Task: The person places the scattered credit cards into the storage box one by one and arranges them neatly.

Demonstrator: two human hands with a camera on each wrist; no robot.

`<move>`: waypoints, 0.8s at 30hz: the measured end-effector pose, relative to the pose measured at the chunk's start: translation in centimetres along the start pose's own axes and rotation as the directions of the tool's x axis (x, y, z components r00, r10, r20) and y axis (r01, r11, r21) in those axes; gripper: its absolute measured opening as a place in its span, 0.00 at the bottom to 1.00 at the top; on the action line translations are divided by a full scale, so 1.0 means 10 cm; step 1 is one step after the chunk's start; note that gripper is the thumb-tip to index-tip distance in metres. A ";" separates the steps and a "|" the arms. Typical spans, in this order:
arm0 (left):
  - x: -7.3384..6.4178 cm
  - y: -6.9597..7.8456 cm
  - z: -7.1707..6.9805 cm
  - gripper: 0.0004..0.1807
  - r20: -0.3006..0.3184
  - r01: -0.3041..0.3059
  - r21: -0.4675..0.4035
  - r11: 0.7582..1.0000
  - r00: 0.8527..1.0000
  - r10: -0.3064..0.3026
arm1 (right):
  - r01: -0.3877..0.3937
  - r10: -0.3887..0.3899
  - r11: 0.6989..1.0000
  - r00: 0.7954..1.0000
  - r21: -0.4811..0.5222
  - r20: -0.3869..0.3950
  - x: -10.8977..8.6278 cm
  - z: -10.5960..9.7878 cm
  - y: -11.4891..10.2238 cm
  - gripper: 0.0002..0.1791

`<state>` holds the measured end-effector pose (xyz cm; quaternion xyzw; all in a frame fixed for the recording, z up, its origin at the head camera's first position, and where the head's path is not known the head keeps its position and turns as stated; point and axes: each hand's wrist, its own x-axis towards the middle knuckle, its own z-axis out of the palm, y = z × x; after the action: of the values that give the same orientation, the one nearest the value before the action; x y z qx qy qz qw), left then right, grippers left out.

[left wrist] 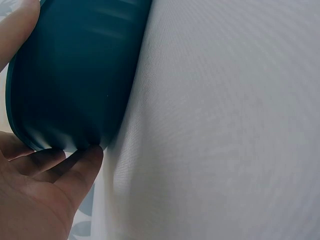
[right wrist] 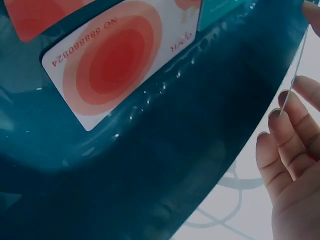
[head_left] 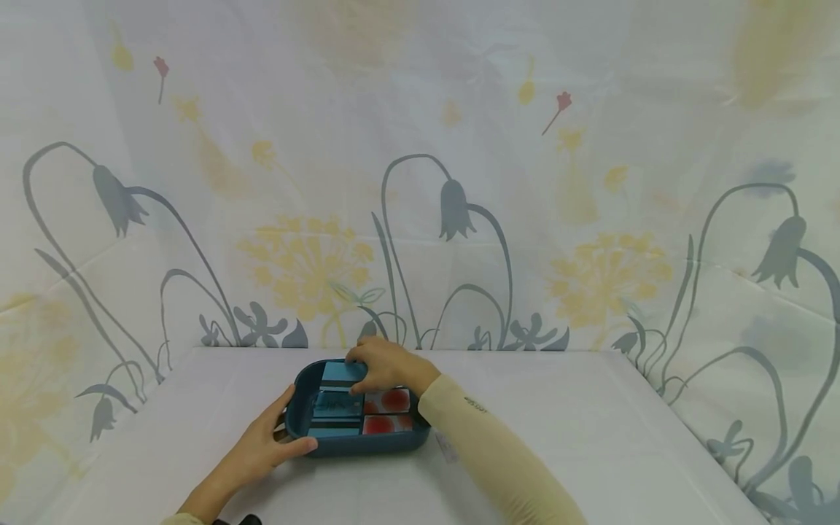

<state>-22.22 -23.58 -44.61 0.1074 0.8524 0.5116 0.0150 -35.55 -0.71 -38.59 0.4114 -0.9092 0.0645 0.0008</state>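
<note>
A dark teal tray with rounded ends stands on the table. My left hand grips its left end, thumb at the front rim, fingers against the outer wall. My right hand is over the tray's back rim. In the right wrist view, it pinches a thin card, seen edge-on, between thumb and fingers. Blue cards lie in a column on the tray's left side. White cards with red circles lie to their right; one shows printed digits. The right hand covers the tray's back right part.
The white table extends on both sides of the tray. Behind it hangs a pale curtain with grey and yellow flower prints. Small black objects show at the bottom edge, near the left forearm.
</note>
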 end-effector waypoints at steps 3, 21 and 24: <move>-0.01 0.00 0.00 0.57 -0.001 -0.010 -0.004 1.000 1.000 0.010 | 0.012 -0.012 0.999 1.000 -0.038 0.021 0.01 0.02 -0.02 0.30; 0.01 -0.03 0.00 0.58 -0.004 -0.011 -0.014 1.000 1.000 0.011 | 0.094 -0.086 0.989 0.993 -0.118 0.075 0.06 0.21 -0.07 0.26; 0.01 -0.04 0.01 0.58 -0.006 0.000 -0.015 1.000 1.000 0.000 | 0.101 -0.094 0.990 0.992 -0.095 0.084 0.06 0.21 -0.07 0.26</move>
<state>-22.40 -23.67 -44.95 0.1058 0.8487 0.5180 0.0135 -35.31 -1.84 -40.57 0.4571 -0.8893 0.0027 -0.0117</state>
